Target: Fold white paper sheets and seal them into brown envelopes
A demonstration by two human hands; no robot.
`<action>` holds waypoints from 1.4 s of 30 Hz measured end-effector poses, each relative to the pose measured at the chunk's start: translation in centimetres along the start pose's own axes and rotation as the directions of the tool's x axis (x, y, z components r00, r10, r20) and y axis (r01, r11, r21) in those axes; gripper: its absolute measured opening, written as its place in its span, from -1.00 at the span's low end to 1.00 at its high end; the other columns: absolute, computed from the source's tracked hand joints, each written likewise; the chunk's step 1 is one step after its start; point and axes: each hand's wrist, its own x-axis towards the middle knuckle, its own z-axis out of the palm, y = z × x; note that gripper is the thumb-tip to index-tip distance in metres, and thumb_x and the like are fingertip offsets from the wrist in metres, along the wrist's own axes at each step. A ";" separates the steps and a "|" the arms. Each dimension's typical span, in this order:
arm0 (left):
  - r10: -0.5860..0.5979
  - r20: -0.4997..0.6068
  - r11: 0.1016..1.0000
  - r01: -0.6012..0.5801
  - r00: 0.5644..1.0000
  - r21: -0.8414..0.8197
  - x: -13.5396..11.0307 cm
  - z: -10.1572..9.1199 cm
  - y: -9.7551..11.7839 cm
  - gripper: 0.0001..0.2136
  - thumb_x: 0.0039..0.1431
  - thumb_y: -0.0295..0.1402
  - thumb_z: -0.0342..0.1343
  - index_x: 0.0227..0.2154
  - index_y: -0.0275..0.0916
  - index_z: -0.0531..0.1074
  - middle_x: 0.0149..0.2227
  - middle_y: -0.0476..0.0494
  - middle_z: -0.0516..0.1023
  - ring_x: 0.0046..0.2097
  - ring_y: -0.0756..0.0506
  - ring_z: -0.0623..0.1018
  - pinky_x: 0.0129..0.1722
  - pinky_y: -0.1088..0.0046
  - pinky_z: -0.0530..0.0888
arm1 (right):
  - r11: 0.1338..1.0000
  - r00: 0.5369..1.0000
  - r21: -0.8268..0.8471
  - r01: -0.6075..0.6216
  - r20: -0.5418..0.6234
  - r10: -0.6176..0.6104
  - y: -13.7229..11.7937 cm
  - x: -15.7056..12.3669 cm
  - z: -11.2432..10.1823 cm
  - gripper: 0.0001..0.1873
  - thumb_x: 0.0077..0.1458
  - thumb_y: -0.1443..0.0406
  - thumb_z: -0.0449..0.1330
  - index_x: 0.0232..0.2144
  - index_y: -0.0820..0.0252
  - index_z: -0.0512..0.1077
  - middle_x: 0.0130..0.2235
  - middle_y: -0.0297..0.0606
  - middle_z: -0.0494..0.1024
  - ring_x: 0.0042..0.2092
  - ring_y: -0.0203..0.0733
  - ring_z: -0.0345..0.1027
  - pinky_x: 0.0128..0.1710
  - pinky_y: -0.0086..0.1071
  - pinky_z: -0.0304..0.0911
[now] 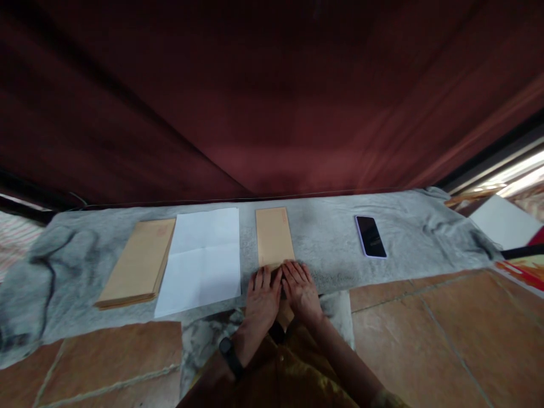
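Observation:
A brown paper envelope (274, 233) lies lengthwise on the grey cloth in front of me, with small reddish print at its far right corner. My left hand (262, 292) rests flat on its near end, fingers stretched forward and a dark band on the wrist. Beside it my right hand (301, 288) also lies flat, the two thumbs close together. Both hands cover the envelope's near edge, so that part is hidden. White paper sheets (202, 258) lie to the left of my hands. Further left sits a stack of brown envelopes (138, 260).
A phone with a purple case (371, 236) lies on the grey cloth (323, 226) to the right. Behind the cloth hangs a dark red curtain (272, 113). Tiled floor (408, 334) shows in front. White and colourful flat items (505, 221) are at the far right.

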 end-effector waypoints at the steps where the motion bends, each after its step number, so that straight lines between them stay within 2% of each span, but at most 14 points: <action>1: -0.002 0.004 1.000 0.002 1.000 0.005 0.0 0.0 0.0 -0.57 0.33 -0.44 0.03 0.24 -0.13 0.38 0.21 -0.32 0.46 0.23 -0.31 0.42 0.18 0.04 0.39 | 1.000 1.000 0.017 0.012 0.007 -0.012 -0.2 0.2 0.2 -0.53 0.37 0.35 -0.02 0.27 0.25 0.34 0.28 -0.12 0.41 0.33 -0.07 0.22 0.38 -0.08 0.04; 5: -0.005 -0.011 1.000 0.004 1.000 -0.012 -0.2 0.3 -0.2 -0.57 0.33 -0.48 -0.01 0.23 -0.24 0.39 0.23 -0.32 0.45 0.22 -0.28 0.44 0.19 0.08 0.39 | 0.999 1.000 0.043 0.015 0.020 -0.016 -0.4 0.5 0.6 -0.52 0.38 0.32 -0.05 0.27 0.26 0.33 0.29 -0.14 0.39 0.33 -0.06 0.22 0.37 -0.08 0.06; 10: -0.055 -0.062 0.997 0.052 0.997 -0.058 -0.9 0.9 -0.7 -0.59 0.36 -0.38 -0.02 0.22 -0.36 0.37 0.22 -0.35 0.46 0.22 -0.29 0.44 0.19 0.09 0.39 | 1.000 0.999 0.003 -0.031 -0.004 0.031 1.2 -0.4 0.7 -0.49 0.38 0.31 -0.06 0.32 0.23 0.26 0.30 -0.08 0.38 0.32 -0.03 0.22 0.34 -0.04 0.08; 14: -0.056 -0.097 0.998 0.053 0.994 -0.027 -1.2 1.3 -1.0 -0.60 0.36 -0.41 -0.04 0.18 -0.41 0.40 0.21 -0.38 0.47 0.20 -0.28 0.46 0.17 0.14 0.41 | 0.997 0.996 -0.006 -0.077 -0.043 0.077 2.1 -0.8 0.7 -0.48 0.36 0.33 -0.04 0.32 0.23 0.24 0.29 -0.05 0.37 0.32 -0.01 0.20 0.29 -0.05 0.14; 18: -0.004 -0.063 0.999 0.007 0.998 0.036 -0.5 0.8 -1.3 -0.63 0.30 -0.51 -0.03 0.12 -0.39 0.45 0.14 -0.39 0.50 0.13 -0.27 0.50 0.09 0.16 0.46 | 0.976 0.970 -0.019 -0.215 -0.120 0.211 1.6 -0.2 0.8 -0.52 0.34 0.29 0.00 0.25 0.27 0.29 0.26 0.06 0.37 0.29 0.12 0.17 0.18 0.00 0.21; 21: 0.022 -0.003 0.996 -0.022 1.000 0.089 0.6 -0.2 -1.4 -0.60 0.24 -0.59 -0.01 0.12 -0.35 0.45 0.05 -0.35 0.54 0.04 -0.24 0.52 0.02 0.19 0.50 | 0.951 0.942 0.007 -0.308 -0.140 0.306 1.0 0.9 0.7 -0.63 0.29 0.29 0.06 0.11 0.23 0.37 0.18 0.05 0.40 0.19 0.14 0.23 0.08 0.00 0.26; 26: 0.083 0.037 0.986 -0.087 0.996 0.140 2.1 -1.2 -1.7 -0.59 0.22 -0.61 0.00 0.11 -0.38 0.44 -0.05 -0.35 0.54 -0.04 -0.23 0.53 -0.10 0.26 0.54 | 0.901 0.903 0.234 -0.364 -0.147 0.403 1.2 2.6 0.6 -0.81 0.19 0.32 0.10 -0.14 0.18 0.43 -0.09 -0.06 0.50 -0.03 0.03 0.35 0.00 -0.06 0.30; 29: 0.077 0.025 0.988 -0.080 0.997 0.133 2.6 -1.0 -1.8 -0.57 0.24 -0.61 -0.02 0.16 -0.36 0.41 -0.05 -0.36 0.54 -0.05 -0.22 0.55 -0.13 0.29 0.55 | 0.755 0.881 0.551 -0.356 -0.072 0.468 1.4 3.3 0.6 -0.79 0.19 0.30 0.04 -0.16 0.18 0.41 -0.21 -0.15 0.52 -0.16 -0.07 0.42 -0.09 -0.18 0.38; 32: 0.036 0.008 0.996 -0.037 0.999 0.086 3.3 -1.0 -1.8 -0.56 0.27 -0.56 -0.03 0.20 -0.40 0.36 -0.02 -0.42 0.55 -0.06 -0.24 0.58 -0.16 0.29 0.55 | 0.535 0.875 0.773 -0.341 0.053 0.481 0.5 3.9 0.4 -0.72 0.21 0.24 0.03 -0.09 0.18 0.40 -0.22 -0.21 0.55 -0.25 -0.16 0.46 -0.20 -0.30 0.41; 34: 0.004 0.026 0.999 -0.005 1.000 0.054 4.0 -1.4 -1.6 -0.54 0.26 -0.57 -0.03 0.22 -0.45 0.34 -0.03 -0.47 0.57 -0.08 -0.26 0.60 -0.22 0.30 0.56 | 0.459 0.887 0.833 -0.309 0.079 0.455 -0.7 4.3 0.0 -0.68 0.22 0.21 0.05 -0.02 0.18 0.39 -0.16 -0.19 0.57 -0.21 -0.17 0.48 -0.17 -0.32 0.43; 36: -0.040 0.053 0.999 0.039 0.998 0.019 4.6 -2.3 -1.6 -0.53 0.24 -0.60 -0.05 0.22 -0.47 0.34 -0.09 -0.47 0.60 -0.11 -0.24 0.62 -0.26 0.33 0.55 | 0.440 0.904 0.855 -0.276 0.075 0.420 -2.0 4.5 -0.4 -0.61 0.24 0.19 0.05 0.07 0.16 0.38 -0.08 -0.16 0.58 -0.15 -0.16 0.50 -0.13 -0.32 0.44; 39: -0.144 0.035 0.982 0.147 0.989 -0.118 5.4 -4.0 -2.1 -0.57 0.26 -0.58 -0.08 0.16 -0.44 0.40 -0.18 -0.41 0.63 -0.17 -0.23 0.65 -0.29 0.34 0.54 | 0.473 0.915 0.845 -0.251 0.047 0.401 -3.2 4.8 -0.9 -0.48 0.27 0.14 0.06 0.23 0.15 0.29 0.07 -0.10 0.54 -0.07 -0.14 0.51 -0.06 -0.29 0.46; 41: -0.268 0.014 0.909 0.257 0.963 -0.329 5.8 -4.9 -2.7 -0.66 0.33 -0.46 -0.10 -0.01 -0.40 0.52 -0.27 -0.37 0.64 -0.26 -0.22 0.65 -0.32 0.32 0.53 | 0.488 0.893 0.833 -0.259 0.014 0.449 -3.1 4.8 -1.0 -0.40 0.29 0.08 0.05 0.30 0.14 0.22 0.17 -0.06 0.48 0.00 -0.11 0.50 0.00 -0.24 0.45; 42: -0.339 0.029 0.819 0.311 0.940 -0.483 6.0 -5.2 -2.9 -0.67 0.36 -0.36 -0.10 -0.13 -0.38 0.56 -0.34 -0.34 0.63 -0.32 -0.20 0.64 -0.34 0.32 0.53 | 0.491 0.877 0.826 -0.276 0.007 0.481 -2.9 4.8 -0.9 -0.37 0.30 0.03 0.03 0.32 0.15 0.20 0.21 -0.03 0.44 0.03 -0.10 0.49 0.03 -0.22 0.43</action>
